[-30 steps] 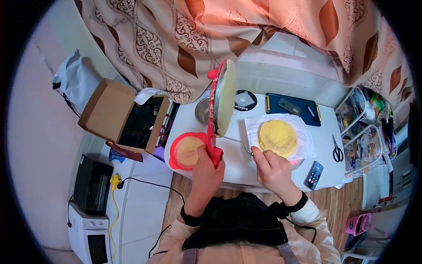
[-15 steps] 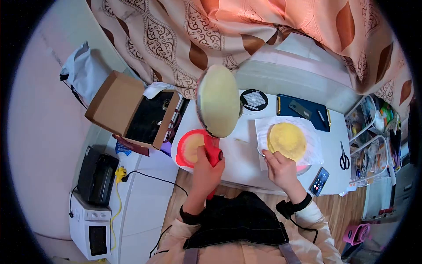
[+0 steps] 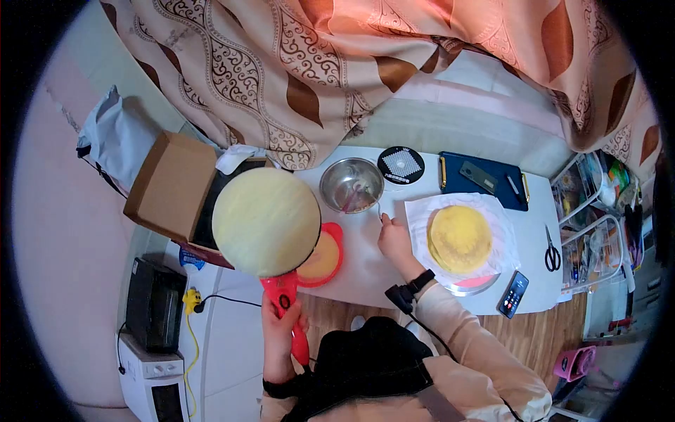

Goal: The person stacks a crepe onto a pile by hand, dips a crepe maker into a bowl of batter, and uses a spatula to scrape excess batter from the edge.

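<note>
My left hand [image 3: 280, 327] is wrapped around the red handle of an electric crepe maker [image 3: 284, 290]. A pale yellow crepe [image 3: 266, 221] covers its round plate, which faces up toward me. Just right of it, partly hidden, lies a red dish [image 3: 332, 273] of yellow batter [image 3: 320, 259]. My right hand [image 3: 395, 239] is closed on a thin metal utensil [image 3: 380, 209], whose kind I cannot make out. That hand is between a steel bowl [image 3: 351, 184] and a stack of yellow crepes [image 3: 460, 239] on white paper [image 3: 418, 214].
At the back of the white table are a black round disc [image 3: 401, 165] and a dark blue tray [image 3: 450, 184]. Scissors [image 3: 552, 254] and a phone [image 3: 514, 294] lie on the right. An open cardboard box [image 3: 165, 190] and a cord [image 3: 235, 300] are on the left.
My left hand has swung the crepe maker left and lower, turning its plate toward me and uncovering the steel bowl. My right hand has moved left, away from the crepe stack, with the utensil.
</note>
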Demonstrator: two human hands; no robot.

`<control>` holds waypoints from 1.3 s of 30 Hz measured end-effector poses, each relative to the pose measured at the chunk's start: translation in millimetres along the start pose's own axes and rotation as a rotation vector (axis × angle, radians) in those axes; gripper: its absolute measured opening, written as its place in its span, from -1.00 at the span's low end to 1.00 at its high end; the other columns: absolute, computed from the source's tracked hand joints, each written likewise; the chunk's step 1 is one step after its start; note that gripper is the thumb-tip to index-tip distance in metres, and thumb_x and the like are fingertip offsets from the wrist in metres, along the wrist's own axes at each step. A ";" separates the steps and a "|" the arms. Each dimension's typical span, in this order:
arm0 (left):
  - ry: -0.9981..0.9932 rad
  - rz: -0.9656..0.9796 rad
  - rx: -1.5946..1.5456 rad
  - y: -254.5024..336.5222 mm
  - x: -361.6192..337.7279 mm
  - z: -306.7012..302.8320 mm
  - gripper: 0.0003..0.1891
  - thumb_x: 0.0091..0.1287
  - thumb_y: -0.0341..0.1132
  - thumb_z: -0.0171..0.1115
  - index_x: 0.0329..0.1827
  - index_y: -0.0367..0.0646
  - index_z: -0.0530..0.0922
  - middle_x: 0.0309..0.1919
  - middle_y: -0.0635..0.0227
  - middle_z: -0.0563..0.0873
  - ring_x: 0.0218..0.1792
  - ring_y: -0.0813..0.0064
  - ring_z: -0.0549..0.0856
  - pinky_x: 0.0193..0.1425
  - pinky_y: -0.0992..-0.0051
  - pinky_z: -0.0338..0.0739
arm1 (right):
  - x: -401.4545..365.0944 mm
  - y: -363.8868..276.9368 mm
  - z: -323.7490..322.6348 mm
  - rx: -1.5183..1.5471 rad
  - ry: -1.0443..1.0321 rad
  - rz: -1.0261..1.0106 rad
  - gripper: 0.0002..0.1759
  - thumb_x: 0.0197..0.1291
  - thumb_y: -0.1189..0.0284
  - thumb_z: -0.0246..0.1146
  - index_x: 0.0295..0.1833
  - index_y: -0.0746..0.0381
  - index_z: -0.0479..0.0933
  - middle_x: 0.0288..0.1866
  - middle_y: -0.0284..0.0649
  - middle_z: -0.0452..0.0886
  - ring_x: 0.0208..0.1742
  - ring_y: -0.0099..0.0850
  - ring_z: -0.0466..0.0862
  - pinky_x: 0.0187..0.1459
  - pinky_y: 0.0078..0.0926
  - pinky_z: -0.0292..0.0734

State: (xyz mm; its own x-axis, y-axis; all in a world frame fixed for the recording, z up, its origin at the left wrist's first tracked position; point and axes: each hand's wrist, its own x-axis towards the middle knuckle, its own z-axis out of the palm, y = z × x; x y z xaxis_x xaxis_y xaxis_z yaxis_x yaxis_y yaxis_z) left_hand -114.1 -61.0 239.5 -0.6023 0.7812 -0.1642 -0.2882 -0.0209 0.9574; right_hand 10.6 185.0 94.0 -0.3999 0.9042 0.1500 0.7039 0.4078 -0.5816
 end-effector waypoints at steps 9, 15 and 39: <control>-0.056 0.016 -0.037 0.1 6.9 -18.4 -0.55 0.17 -0.62 0.03 0.11 -0.13 0.16 -0.48 0.34 0.46 -0.67 0.56 0.47 -0.63 0.58 0.40 | -30.1 23.9 42.7 -0.353 -0.261 0.014 -0.66 0.20 0.49 -0.12 0.09 0.31 0.26 -0.20 0.06 0.50 -0.39 -0.11 0.64 -0.42 -0.21 0.57; -0.162 0.047 0.098 -7.3 17.2 -3.3 -0.48 0.16 -0.64 0.03 0.16 -0.12 0.09 -0.41 0.31 0.48 -0.60 0.54 0.51 -0.54 0.56 0.44 | -101.6 9.6 -24.5 -0.087 -0.259 -0.023 -0.61 0.14 0.45 -0.01 0.13 0.21 0.32 -0.31 0.03 0.56 -0.34 0.00 0.59 -0.31 -0.14 0.51; -0.563 0.044 -0.135 -65.0 -33.5 109.8 -0.45 0.30 -0.09 0.04 0.25 -0.07 0.06 -0.50 0.21 0.47 -0.66 0.47 0.48 -0.64 0.51 0.40 | -218.6 123.5 -208.3 0.212 0.319 0.076 -0.74 0.11 0.55 0.05 -0.05 0.33 0.41 -0.35 -0.02 0.58 -0.45 -0.16 0.60 -0.40 -0.37 0.48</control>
State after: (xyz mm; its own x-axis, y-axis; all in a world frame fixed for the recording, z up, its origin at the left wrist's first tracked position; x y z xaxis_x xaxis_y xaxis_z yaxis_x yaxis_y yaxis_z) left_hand 6.5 -17.3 208.9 -0.1373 0.9886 0.0621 -0.3868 -0.1113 0.9154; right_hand 307.2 64.1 155.9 -0.1254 0.9386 0.3215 0.5744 0.3329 -0.7478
